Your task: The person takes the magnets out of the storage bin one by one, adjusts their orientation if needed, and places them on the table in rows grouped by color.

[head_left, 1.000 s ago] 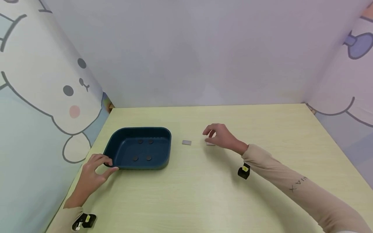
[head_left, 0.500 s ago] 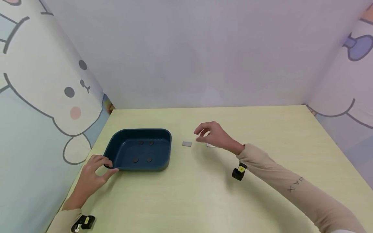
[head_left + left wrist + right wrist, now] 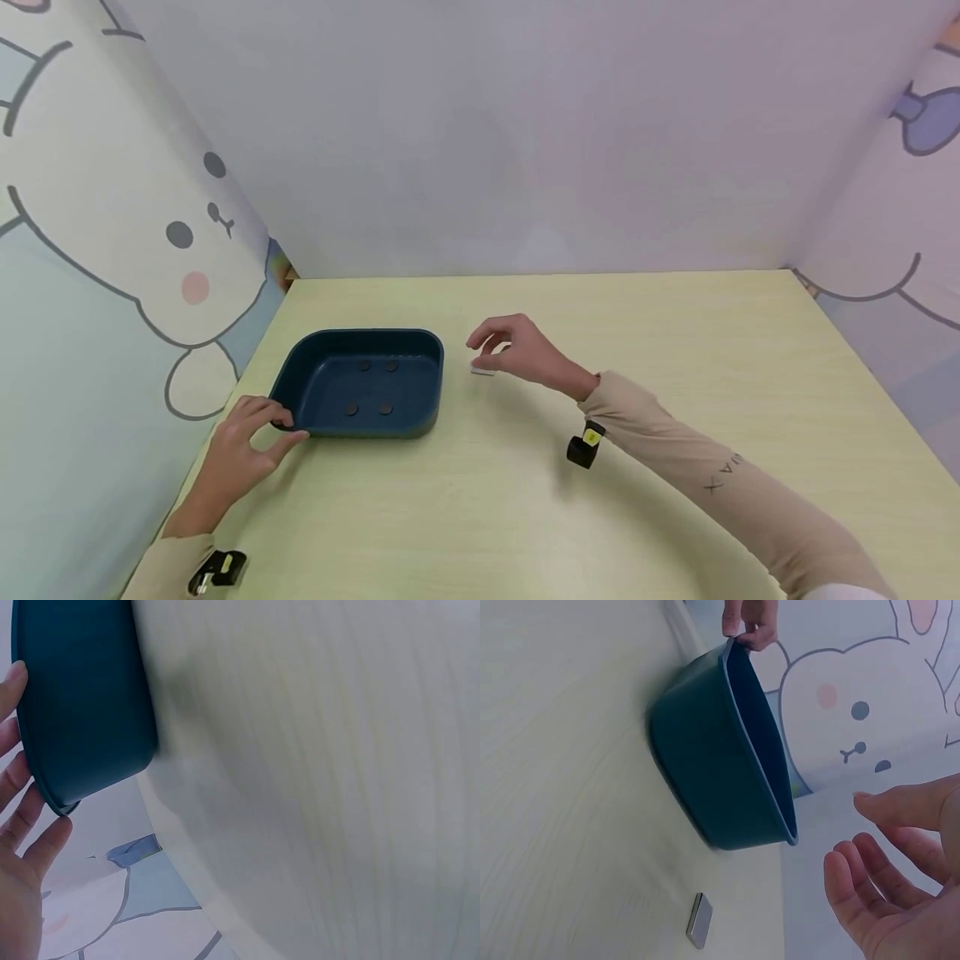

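My left hand (image 3: 238, 458) pinches the near left corner of a dark teal plastic tray (image 3: 367, 427) between thumb and fingers. The left wrist view shows its fingertips (image 3: 54, 836) at the tray's rim. Several small dark discs (image 3: 386, 408) lie on the tray floor. To the right of the tray, my right hand (image 3: 525, 350) hovers with bent fingers, thumb and fingertips apart and nothing between them. Below it a small silvery rectangular block (image 3: 482, 372) lies on the table, partly covered by the hand in the head view. The right wrist view shows this block (image 3: 700, 921) whole.
The pale wooden table (image 3: 450, 517) meets a plain light wall (image 3: 525, 167) at the back. Cartoon-printed side walls (image 3: 90, 350) stand left and right. Each wrist wears a small black camera (image 3: 585, 446).
My right hand has moved left, from over a second block to over the block nearer the tray. That second block is now out of sight. The left hand and tray stay put.
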{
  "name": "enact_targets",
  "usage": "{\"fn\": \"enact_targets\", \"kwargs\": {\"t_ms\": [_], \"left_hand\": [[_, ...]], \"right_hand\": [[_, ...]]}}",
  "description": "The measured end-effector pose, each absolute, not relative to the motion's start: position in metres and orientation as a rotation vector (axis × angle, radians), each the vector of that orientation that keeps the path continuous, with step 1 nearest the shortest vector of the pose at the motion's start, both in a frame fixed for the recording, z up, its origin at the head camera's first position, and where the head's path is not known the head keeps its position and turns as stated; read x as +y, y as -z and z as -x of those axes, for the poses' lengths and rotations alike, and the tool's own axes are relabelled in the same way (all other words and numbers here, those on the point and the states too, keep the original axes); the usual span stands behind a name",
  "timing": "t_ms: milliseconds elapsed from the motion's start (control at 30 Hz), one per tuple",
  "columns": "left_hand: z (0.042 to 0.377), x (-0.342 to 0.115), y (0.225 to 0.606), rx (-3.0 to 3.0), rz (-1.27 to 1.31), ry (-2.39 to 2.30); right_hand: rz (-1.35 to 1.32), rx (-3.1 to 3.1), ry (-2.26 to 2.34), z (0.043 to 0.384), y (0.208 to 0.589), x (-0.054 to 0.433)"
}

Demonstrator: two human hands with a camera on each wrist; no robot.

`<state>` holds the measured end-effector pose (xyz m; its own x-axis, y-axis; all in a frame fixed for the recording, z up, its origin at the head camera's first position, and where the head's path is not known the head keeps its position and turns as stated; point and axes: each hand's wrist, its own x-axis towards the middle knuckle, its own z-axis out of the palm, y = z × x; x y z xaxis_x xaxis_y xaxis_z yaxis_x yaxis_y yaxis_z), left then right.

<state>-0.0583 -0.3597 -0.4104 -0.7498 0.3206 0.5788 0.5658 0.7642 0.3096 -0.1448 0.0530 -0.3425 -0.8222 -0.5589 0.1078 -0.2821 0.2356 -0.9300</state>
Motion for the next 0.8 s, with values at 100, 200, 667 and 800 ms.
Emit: {"fn": "enact_targets", "kwargs": {"t_ms": [100,200,667,800], "left_hand": [[0.058,-0.359,0.411,-2.46,0.66,0.644],[0.058,-0.359,0.411,-2.464,0.653,0.643],[0.058,-0.36,0.411,-2.44,0.671,0.681],[0.058,-0.361,0.412,-2.451,0.66,0.69]], "right_hand": [[0.807,2.224,1.651,0.141,0.338,0.046],[0.812,2.186,1.693,0.142,0.34,0.041],[0.804,2.019,1.815,0.142,0.361,0.007],[0.79,1.997,1.84,0.14,0.365,-0.001]]}}
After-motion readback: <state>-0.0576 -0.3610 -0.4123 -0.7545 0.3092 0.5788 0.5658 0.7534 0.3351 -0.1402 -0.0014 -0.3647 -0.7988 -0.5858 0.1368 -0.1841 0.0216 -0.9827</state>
